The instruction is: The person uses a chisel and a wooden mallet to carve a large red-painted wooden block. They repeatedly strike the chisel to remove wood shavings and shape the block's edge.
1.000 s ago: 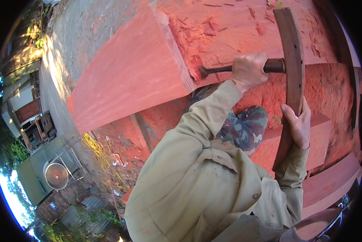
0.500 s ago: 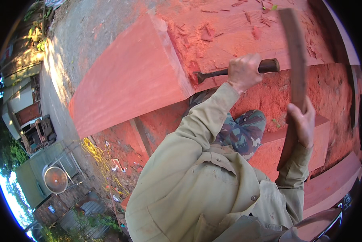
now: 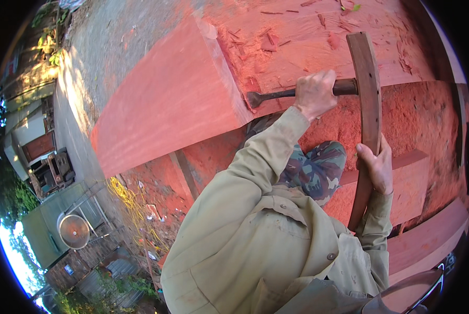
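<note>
My left hand (image 3: 316, 94) is closed round a chisel (image 3: 276, 96) with a dark steel shaft and a dark wooden handle. Its flared edge rests in a rough notch beside the raised end face of a large reddish timber (image 3: 166, 104). In my right hand (image 3: 379, 166) is a long, slightly curved brown wooden bar (image 3: 366, 78) with small dark holes, gripped along its lower half. The bar's side meets the butt of the chisel handle. Part of the bar's lower end lies against my right forearm.
Splinters and chips (image 3: 270, 43) litter the cut face of the timber. Reddish sawdust covers the ground around my camouflage-trousered leg (image 3: 318, 170). Another reddish block (image 3: 404, 188) lies to the right. Yellow cord (image 3: 120, 196) tangles at the left, beyond it a round fan-like thing (image 3: 74, 232) and a vehicle (image 3: 51, 172).
The wooden bar has swung left and down, from apart to against the chisel handle's end. My right hand moved with it; the left hand and chisel stay nearly in place.
</note>
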A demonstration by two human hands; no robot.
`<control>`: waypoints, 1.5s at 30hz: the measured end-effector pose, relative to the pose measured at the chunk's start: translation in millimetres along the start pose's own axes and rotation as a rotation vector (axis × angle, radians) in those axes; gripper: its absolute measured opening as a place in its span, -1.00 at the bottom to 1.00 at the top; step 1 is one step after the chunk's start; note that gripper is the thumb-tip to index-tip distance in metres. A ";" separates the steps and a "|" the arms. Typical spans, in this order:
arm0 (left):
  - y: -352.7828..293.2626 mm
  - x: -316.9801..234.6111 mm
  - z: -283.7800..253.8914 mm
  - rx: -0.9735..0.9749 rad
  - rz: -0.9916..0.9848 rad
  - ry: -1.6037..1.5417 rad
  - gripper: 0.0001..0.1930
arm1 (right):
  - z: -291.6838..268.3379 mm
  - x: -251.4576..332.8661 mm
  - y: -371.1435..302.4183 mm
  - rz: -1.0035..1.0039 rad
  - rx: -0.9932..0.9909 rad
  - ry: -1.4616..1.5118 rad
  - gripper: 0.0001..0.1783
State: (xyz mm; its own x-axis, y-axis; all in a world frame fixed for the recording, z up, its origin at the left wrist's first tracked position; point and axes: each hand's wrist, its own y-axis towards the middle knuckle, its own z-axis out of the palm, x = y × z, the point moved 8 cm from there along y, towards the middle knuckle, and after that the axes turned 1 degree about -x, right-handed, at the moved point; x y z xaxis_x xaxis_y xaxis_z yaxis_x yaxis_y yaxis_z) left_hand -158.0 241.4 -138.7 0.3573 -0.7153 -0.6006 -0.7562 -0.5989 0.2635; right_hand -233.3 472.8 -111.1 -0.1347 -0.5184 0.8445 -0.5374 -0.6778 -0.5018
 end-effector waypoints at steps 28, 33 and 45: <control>-23.0 -38.2 9.7 0.046 0.061 -0.020 -0.80 | -56.2 -23.6 -45.2 0.015 -0.333 0.198 -0.66; -28.2 -27.6 3.5 0.012 0.041 -0.050 -0.79 | -53.3 -5.6 -46.9 0.030 -0.442 0.220 -0.62; 38.3 -13.1 -175.3 -0.302 -0.101 -0.207 -0.88 | -38.9 -7.7 40.0 -0.045 -0.208 -0.042 -0.53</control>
State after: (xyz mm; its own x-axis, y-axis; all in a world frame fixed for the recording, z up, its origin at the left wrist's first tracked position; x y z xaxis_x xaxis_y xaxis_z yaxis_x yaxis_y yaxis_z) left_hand -95.5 164.7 11.7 0.2801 -0.5779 -0.7665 -0.5161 -0.7639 0.3874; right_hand -286.2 469.9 -130.4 -0.0737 -0.5144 0.8544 -0.7032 -0.5807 -0.4103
